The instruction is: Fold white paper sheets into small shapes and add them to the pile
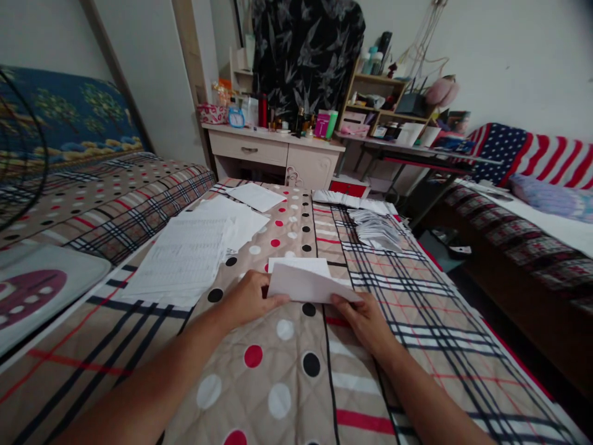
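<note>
A white sheet of paper (303,285), apparently folded, is held low over the patterned bedspread (287,364). My left hand (252,295) pinches its left end, thumb along the lower edge. At the right end, my right hand (364,316) grips it between thumb and fingers. Part of the paper stands up behind the front flap. Left of my hands lies a spread of printed sheets (180,253), with blank-looking white sheets (257,196) beyond them. To the far right sits a fanned pile of folded paper strips (374,230), and behind it a row of white folded paper (349,201).
A pale dresser (250,148) crowded with bottles and boxes stands past the bed's far end. At right are a desk with shelves (393,114) and another bed with a flag-patterned cloth (532,154). A white board with a purple print (41,290) lies at left.
</note>
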`<state>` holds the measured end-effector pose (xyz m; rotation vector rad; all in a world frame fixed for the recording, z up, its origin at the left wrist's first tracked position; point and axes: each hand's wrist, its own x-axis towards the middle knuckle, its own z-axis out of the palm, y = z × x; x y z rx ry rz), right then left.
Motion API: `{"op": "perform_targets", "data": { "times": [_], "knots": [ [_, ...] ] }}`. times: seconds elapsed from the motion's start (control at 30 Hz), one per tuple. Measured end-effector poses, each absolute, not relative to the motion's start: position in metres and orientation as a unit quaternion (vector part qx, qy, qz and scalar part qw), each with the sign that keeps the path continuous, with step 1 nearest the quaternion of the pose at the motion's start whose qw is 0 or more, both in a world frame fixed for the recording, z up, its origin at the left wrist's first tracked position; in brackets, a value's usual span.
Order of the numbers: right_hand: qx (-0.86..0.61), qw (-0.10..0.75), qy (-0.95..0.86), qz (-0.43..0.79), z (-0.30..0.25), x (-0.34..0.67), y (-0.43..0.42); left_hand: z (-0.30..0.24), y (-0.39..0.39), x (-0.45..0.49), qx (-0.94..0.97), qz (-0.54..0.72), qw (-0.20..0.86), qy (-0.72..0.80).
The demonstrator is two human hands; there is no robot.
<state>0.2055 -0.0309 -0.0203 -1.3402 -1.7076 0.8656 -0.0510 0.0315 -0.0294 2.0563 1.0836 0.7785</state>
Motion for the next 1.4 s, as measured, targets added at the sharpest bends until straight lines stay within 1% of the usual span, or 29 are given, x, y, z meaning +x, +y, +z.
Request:
{"op": "perform_targets", "data": {
  "times": [0.07, 0.13, 0.2, 0.3, 0.4, 0.47, 0.53, 0.63, 0.73, 0.83, 0.93, 1.0, 1.07, 1.13, 1.27, 1.4],
  "knots": [
    [-0.567, 0.442, -0.6, 0.352, -0.023, 0.201, -0.024, -0.032, 0.034, -0.048, 0.742, 0.314, 0.376, 0.457],
    [-0.588, 0.458, -0.585, 0.322, -0.025, 0.198, -0.013, -0.032, 0.036, -0.046, 0.709, 0.337, 0.405, 0.468],
    [-0.616, 0.434, -0.599, 0.271, -0.025, 0.198, -0.001, -0.03, 0.036, -0.045, 0.703, 0.333, 0.38, 0.5],
    [-0.671, 0.364, -0.623, 0.17, -0.023, 0.196, 0.012, -0.027, 0.035, -0.045, 0.726, 0.301, 0.275, 0.554],
    [-0.698, 0.311, -0.637, 0.1, -0.018, 0.192, 0.015, -0.026, 0.033, -0.048, 0.753, 0.295, 0.188, 0.557],
    [-0.713, 0.287, -0.633, 0.089, -0.015, 0.188, 0.015, -0.028, 0.033, -0.049, 0.764, 0.294, 0.157, 0.553],
    [-0.728, 0.272, -0.622, 0.089, -0.012, 0.187, 0.014, -0.028, 0.033, -0.05, 0.763, 0.294, 0.149, 0.555],
    [-0.737, 0.274, -0.608, 0.108, -0.011, 0.187, 0.015, -0.03, 0.034, -0.05, 0.755, 0.296, 0.152, 0.565],
    [-0.731, 0.314, -0.584, 0.163, -0.018, 0.19, 0.014, -0.031, 0.036, -0.051, 0.75, 0.296, 0.164, 0.568],
    [-0.69, 0.409, -0.542, 0.251, -0.026, 0.192, 0.012, -0.032, 0.039, -0.052, 0.741, 0.309, 0.188, 0.566],
    [-0.625, 0.511, -0.483, 0.34, -0.028, 0.191, 0.01, -0.032, 0.042, -0.053, 0.724, 0.348, 0.244, 0.543],
    [-0.589, 0.556, -0.456, 0.368, -0.026, 0.189, 0.01, -0.031, 0.043, -0.052, 0.695, 0.384, 0.305, 0.526],
    [-0.574, 0.574, -0.455, 0.366, -0.023, 0.187, 0.01, -0.031, 0.043, -0.052, 0.646, 0.416, 0.37, 0.522],
    [-0.566, 0.578, -0.463, 0.362, -0.021, 0.185, 0.009, -0.03, 0.042, -0.051, 0.601, 0.445, 0.407, 0.525],
    [-0.526, 0.6, -0.451, 0.399, -0.02, 0.183, 0.008, -0.026, 0.039, -0.049, 0.579, 0.476, 0.404, 0.524],
    [-0.511, 0.627, -0.424, 0.407, -0.018, 0.182, 0.008, -0.023, 0.038, -0.048, 0.608, 0.462, 0.392, 0.514]
  ]
}}
